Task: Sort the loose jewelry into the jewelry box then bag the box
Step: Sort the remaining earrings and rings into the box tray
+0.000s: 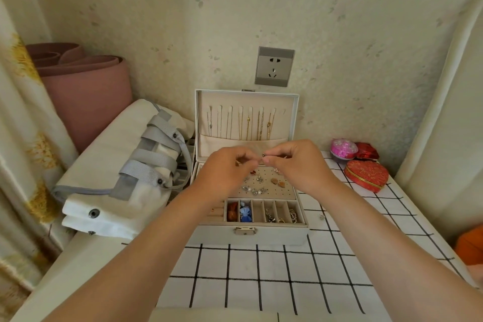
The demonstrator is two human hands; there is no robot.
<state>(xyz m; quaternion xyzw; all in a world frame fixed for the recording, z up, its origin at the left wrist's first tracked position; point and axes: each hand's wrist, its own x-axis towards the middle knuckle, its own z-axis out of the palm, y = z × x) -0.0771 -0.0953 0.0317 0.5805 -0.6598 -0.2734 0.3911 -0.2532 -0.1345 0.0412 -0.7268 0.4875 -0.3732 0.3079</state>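
The box point(251, 234) sat open on the table point(261, 282), close to the wall, with its lid point(287, 102) standing up at the back. Both hands were held up over the middle of the box, fingertips almost meeting. The right hand point(300, 165) pinched a tiny piece point(263, 155) with a dark tip between thumb and finger. The left hand point(224, 172) had its fingers curled in and pinched the same piece from the other side. The piece was too small to tell what kind it was. Thin necklaces point(248, 125) hung in a row inside the lid. Earrings point(257, 189) sat on the flat board with little holes, right under the hands. The front row of slots held an amber thing point(232, 213), a blue thing point(245, 213) and some chains point(294, 215). One small shiny bit point(322, 216) lay loose on the table, just to the right of the box. The white bag point(117, 178) with grey straps lay folded on the left, touching the side of the box. A red heart tin point(366, 175), a pink round tin point(343, 149) and a small red box point(367, 150) sat at the far right of the table. A grey socket point(274, 66) was on the wall above the lid. A rolled pink mat point(83, 86) stood in the left corner, next to a curtain point(21, 138).
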